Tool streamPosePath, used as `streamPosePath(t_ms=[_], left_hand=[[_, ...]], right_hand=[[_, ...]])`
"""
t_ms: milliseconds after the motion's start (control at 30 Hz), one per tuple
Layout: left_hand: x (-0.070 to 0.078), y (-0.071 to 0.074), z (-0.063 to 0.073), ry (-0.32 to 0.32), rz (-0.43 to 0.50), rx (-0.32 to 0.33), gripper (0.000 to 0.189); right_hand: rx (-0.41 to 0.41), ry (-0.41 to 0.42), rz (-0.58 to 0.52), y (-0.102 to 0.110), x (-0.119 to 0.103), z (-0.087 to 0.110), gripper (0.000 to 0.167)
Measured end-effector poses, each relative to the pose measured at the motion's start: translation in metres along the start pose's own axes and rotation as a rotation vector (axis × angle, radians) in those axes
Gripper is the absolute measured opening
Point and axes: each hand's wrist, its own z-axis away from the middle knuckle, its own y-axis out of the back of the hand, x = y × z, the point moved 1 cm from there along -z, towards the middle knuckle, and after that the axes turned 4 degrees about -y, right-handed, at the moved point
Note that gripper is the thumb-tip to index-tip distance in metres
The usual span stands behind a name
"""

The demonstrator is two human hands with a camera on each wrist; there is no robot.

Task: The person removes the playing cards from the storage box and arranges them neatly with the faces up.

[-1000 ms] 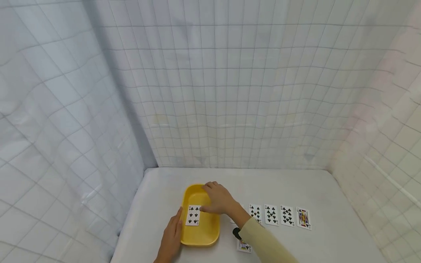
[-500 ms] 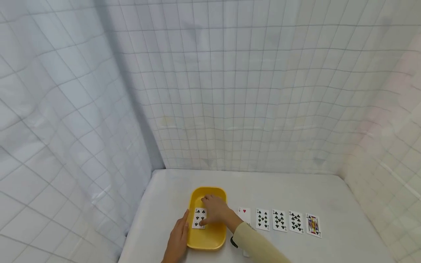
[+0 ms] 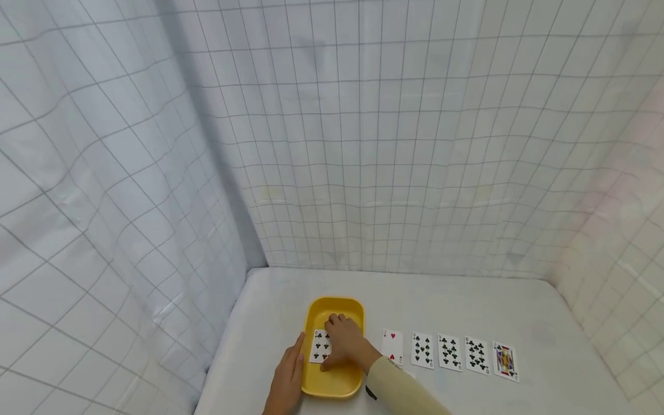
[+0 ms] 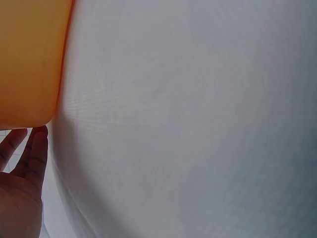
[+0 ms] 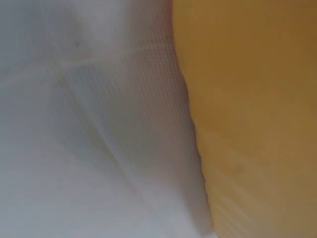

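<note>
In the head view, a yellow tray [image 3: 332, 392] stands on the white table, with a six of clubs [image 3: 318, 347] face up inside it. My right hand [image 3: 344, 341] reaches into the tray over the card's right side. Its fingertips are at the card's top edge and its thumb at the bottom edge, gripping across it; the palm hides the rest. My left hand [image 3: 287, 374] lies along the tray's left side with straight fingers. In the left wrist view, these fingers [image 4: 38, 148] touch the edge of the orange-looking tray [image 4: 29, 64].
Right of the tray lies a row of face-up cards: a two of hearts [image 3: 392, 344], a spade card [image 3: 422, 350], two club cards, including one [image 3: 449, 352] beside the spade, and a face card [image 3: 505, 361]. White gridded curtains [image 3: 358, 173] enclose the table.
My right hand has come down from over the tray's upper right onto the card, fingers and thumb moving to its edges. My left hand stays at the tray. The head view has shifted slightly.
</note>
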Motion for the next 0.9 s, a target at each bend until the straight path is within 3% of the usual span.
streamPosePath(t_ms=[567,900], left_hand=[[0.001,-0.002,0.001,-0.02,-0.001,0.004,0.05],[0.002,-0.001,0.0,0.044,-0.009,-0.009,0.05]], right_hand=[[0.05,-0.013,-0.017,-0.004,0.0,0.007,0.084],[0.129,-0.048,-0.083,0.031,0.019,0.02,0.087]])
